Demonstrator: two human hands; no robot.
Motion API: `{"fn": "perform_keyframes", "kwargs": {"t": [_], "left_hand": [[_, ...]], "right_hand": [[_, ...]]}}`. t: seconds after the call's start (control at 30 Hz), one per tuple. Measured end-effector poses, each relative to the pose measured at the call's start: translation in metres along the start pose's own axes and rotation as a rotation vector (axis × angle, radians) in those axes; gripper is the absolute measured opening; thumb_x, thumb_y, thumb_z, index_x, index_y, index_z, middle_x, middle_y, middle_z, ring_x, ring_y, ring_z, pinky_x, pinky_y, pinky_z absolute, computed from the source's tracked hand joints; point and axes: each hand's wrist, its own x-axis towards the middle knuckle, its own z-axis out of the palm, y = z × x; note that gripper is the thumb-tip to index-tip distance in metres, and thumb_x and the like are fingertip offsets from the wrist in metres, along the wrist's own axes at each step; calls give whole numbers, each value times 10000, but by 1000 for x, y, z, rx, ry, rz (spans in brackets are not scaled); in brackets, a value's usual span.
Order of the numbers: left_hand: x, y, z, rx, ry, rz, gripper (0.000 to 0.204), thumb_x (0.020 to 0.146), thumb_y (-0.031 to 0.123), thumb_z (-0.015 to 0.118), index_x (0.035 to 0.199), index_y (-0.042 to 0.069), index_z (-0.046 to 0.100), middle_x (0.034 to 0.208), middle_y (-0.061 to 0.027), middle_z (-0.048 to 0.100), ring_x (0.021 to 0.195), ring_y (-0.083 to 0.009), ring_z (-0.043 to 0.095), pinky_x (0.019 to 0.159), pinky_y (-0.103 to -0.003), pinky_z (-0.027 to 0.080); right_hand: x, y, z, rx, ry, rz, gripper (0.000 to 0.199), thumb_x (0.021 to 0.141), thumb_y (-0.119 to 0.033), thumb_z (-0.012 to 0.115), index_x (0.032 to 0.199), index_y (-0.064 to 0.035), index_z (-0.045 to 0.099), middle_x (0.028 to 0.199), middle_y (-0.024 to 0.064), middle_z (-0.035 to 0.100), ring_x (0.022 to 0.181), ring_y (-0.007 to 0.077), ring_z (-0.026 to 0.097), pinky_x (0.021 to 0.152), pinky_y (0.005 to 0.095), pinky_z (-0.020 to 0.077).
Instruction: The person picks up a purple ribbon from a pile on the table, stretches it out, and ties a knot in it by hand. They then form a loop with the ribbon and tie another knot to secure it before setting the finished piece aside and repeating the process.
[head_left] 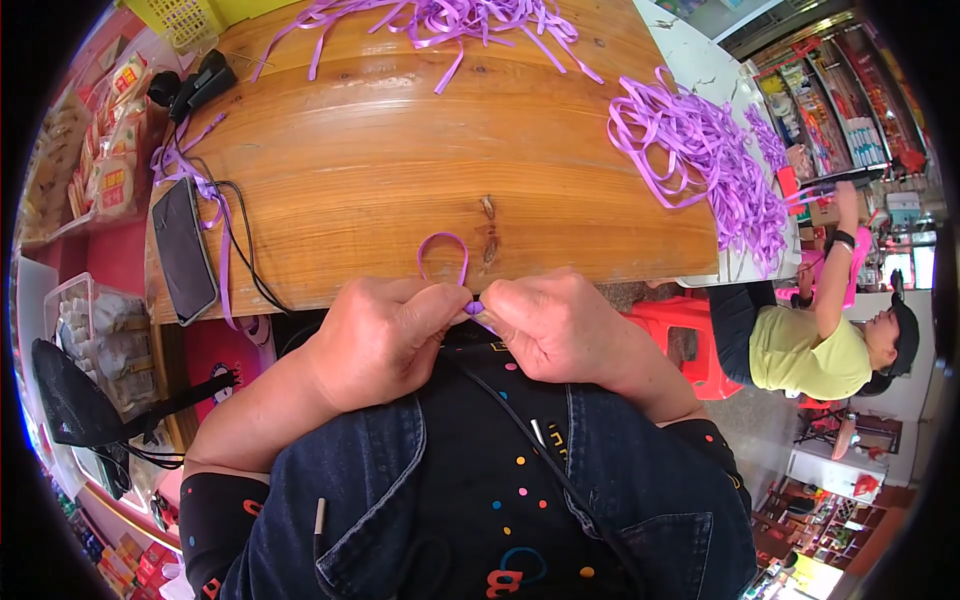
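Just in front of my chest, at the near edge of the wooden table (340, 150), both hands meet over one purple ribbon (463, 262). A narrow loop of it stands up above my fingers, and a short purple part shows between my thumbs. My left hand (385, 325) is closed, pinching the ribbon at thumb and forefinger. Close beside it, my right hand (550, 325) is closed too, its thumb and curled fingers gripping the same ribbon. The rest of that ribbon is hidden by my hands.
A big heap of purple ribbons (710, 160) hangs over the table's right side; another ribbon pile (450, 20) lies at the far edge. At left are a phone (183, 250), a black cable (237, 215) and a yellow basket (180, 20). A person (815, 340) sits at right beside a red stool (690, 345).
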Motion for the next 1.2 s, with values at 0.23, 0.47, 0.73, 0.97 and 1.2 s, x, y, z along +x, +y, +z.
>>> {"fn": "perform_keyframes", "kwargs": {"t": [0.23, 0.47, 0.73, 0.97, 1.2], "left_hand": [[-1, 1, 0, 47, -57, -17, 249, 674, -112, 589, 895, 2, 583, 677, -136, 583, 593, -313, 596, 501, -339, 458], [-4, 2, 5, -69, -23, -24, 100, 744, -17, 604, 814, 21, 545, 632, -137, 540, 580, -327, 572, 487, -384, 443], [-1, 1, 8, -150, 68, -135, 85, 860, 62, 567, 825, 17, 505, 632, -153, 507, 575, -341, 544, 483, -390, 413], [0, 1, 6, -152, 58, -134, 93, 860, 65, 570, 817, 20, 501, 623, -152, 498, 564, -335, 538, 480, -390, 408], [-1, -1, 7, -89, 83, -112, 111, 839, 54, 594, 793, 21, 500, 603, -145, 498, 541, -331, 533, 460, -390, 396]], "right_hand": [[-2, -2, -1, 20, -19, -26, 163, 791, -43, 622, 707, -43, 483, 576, 124, 481, 518, 313, 531, 443, 386, 401], [4, -4, -3, 197, 4, 12, 117, 829, -46, 596, 743, -29, 519, 589, 115, 493, 511, 300, 520, 453, 352, 393], [2, 8, 0, 308, 30, 120, 104, 884, -71, 552, 798, -11, 556, 597, 108, 494, 502, 242, 520, 458, 313, 387], [4, 2, -3, 242, -27, 159, 105, 882, -89, 551, 805, -25, 519, 624, 153, 529, 537, 312, 553, 467, 358, 400], [2, 4, 2, 163, 7, 104, 141, 863, -121, 578, 770, -44, 505, 622, 129, 545, 548, 311, 566, 459, 383, 411]]}}
